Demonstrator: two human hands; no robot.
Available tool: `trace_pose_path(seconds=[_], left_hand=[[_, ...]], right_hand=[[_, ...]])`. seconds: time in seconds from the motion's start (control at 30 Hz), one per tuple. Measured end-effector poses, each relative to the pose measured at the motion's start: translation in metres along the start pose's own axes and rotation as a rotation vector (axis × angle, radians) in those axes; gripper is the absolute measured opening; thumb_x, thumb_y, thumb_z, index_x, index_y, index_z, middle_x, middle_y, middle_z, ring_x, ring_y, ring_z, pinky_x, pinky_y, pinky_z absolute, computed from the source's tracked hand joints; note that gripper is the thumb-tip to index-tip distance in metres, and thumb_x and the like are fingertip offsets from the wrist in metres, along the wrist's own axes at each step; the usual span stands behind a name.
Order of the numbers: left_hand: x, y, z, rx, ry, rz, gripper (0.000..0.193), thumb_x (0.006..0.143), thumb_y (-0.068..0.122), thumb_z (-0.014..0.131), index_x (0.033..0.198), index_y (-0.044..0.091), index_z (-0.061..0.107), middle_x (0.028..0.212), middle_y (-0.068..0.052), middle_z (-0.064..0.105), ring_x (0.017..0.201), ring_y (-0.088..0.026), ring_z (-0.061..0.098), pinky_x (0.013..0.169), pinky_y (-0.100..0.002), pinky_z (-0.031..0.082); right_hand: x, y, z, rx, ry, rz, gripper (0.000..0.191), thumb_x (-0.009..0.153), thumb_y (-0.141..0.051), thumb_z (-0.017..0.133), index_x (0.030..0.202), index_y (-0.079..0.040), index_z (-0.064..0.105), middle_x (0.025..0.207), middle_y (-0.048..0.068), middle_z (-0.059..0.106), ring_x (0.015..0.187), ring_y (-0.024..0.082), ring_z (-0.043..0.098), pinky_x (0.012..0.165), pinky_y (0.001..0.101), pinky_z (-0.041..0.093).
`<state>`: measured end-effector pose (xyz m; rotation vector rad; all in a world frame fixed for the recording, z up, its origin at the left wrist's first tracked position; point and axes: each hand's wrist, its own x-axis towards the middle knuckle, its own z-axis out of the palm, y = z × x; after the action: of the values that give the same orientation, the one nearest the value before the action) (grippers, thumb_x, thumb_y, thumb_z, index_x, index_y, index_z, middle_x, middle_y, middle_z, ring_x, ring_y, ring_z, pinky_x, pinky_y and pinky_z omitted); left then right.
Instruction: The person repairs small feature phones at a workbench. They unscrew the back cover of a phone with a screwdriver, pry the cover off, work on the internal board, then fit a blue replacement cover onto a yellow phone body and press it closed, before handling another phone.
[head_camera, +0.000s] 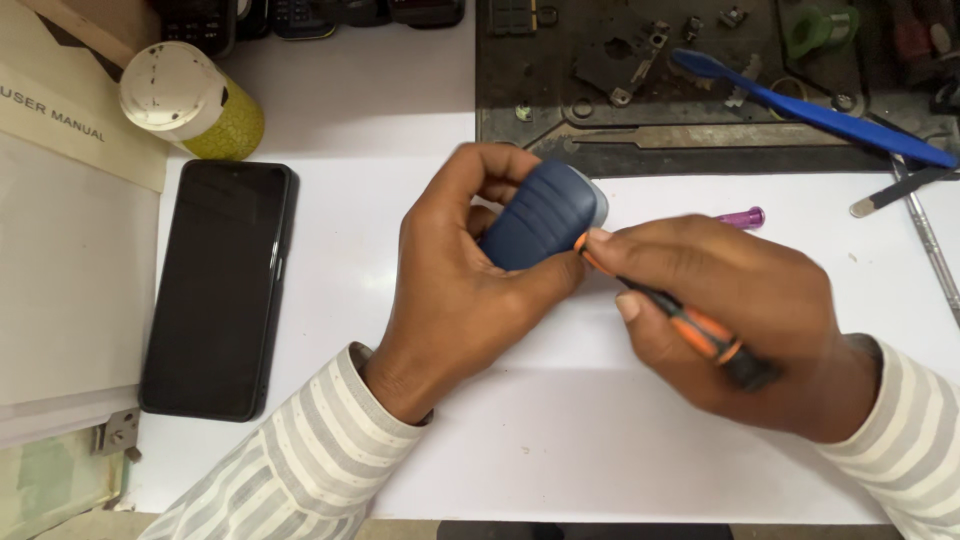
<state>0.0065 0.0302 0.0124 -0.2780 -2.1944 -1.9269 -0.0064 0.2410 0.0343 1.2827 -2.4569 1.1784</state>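
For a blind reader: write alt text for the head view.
A left hand grips a small dark blue phone while the right hand presses an orange-and-black screwdriver to its edge. A black smartphone lies left on the white table.

My left hand (470, 290) sits near the middle, palm turned away from me, fingers curled inward and thumb stretched right, closed in a grip. My right hand (735, 320) comes in from the right, knuckles up, fingers pinched together with the tips pointing left, almost meeting the left thumb. Both wrists angle up from the lower corners in striped sleeves, forearms spread wide apart.
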Motion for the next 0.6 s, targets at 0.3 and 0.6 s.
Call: trace_pose_path(seconds=[0.3,0.6], left_hand=[[0.004,0.000,0.001,0.023,0.008,-0.083,0.047,0.076,0.000,0.071,0.118,0.001,0.052,0.107,-0.006,0.061,0.093,-0.011,0.059,0.081,-0.026,0.054],[0.009,0.001,-0.004,-0.017,-0.049,-0.180,0.056,0.069,-0.002,0.072,0.122,0.000,0.051,0.110,-0.008,0.060,0.098,-0.013,0.060,0.085,-0.027,0.056]], right_hand=[[-0.005,0.013,0.005,0.287,0.004,0.247,0.036,0.095,-0.004,0.061,0.130,0.003,0.065,0.110,0.014,0.077,0.103,0.021,0.076,0.092,0.0331,0.061],[-0.010,0.025,-0.001,0.459,0.291,0.367,0.023,0.105,-0.002,0.060,0.126,0.009,0.059,0.106,0.015,0.069,0.089,0.018,0.072,0.087,0.0341,0.063]])
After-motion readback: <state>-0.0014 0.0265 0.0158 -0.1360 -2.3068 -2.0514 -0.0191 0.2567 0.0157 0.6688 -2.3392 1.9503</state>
